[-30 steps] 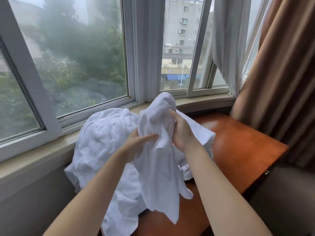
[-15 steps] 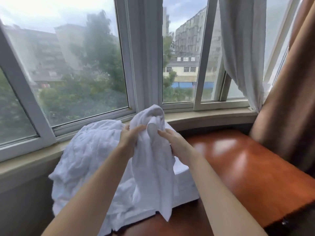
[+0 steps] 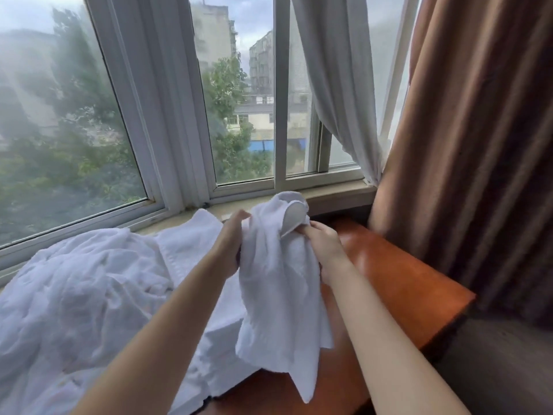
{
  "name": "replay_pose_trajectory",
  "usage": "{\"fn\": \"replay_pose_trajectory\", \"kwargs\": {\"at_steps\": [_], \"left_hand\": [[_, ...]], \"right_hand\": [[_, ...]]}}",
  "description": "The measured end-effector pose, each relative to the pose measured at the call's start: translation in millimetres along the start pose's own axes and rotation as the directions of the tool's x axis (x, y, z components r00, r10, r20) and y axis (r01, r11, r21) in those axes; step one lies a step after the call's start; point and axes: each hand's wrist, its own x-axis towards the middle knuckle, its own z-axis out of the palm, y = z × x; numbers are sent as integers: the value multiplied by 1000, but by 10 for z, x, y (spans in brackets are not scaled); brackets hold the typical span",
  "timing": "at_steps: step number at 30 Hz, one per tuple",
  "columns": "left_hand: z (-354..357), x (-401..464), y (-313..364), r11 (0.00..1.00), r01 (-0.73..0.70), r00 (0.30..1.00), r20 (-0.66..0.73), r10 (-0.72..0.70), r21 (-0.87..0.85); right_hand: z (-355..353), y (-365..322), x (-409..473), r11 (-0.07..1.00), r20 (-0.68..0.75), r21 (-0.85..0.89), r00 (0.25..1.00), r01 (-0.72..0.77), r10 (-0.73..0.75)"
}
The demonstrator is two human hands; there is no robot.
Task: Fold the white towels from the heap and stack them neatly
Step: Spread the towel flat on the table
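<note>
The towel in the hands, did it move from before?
Yes. The held towel now hangs right of the heap, over the wooden table; earlier it hung before the heap.

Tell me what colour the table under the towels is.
Glossy reddish-brown wood; the table shows best in the head view, right of the held towel.

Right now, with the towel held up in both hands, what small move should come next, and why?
Probably draw the hands apart along the top edge to spread the towel. The left hand and right hand grip it close together, so it hangs bunched and crumpled over the table, too rumpled to fold.
</note>
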Motion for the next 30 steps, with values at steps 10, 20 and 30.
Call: {"fn": "replay_pose_trajectory", "kwargs": {"at_steps": [10, 20, 30], "left_hand": [[1811, 713, -439, 972, -13, 1000, 6, 12, 236], [3329, 1264, -819, 950, 120, 990, -101, -94, 289], [3838, 2366, -1367, 919, 318, 944, -168, -284, 233]], "right_hand": [[-1756, -289, 584, 999, -180, 0, 983, -33, 32], [-3286, -547, 1552, 987, -125, -44, 981, -156, 150], [-3925, -237, 2535, 940, -152, -73, 935, -333, 320]]}}
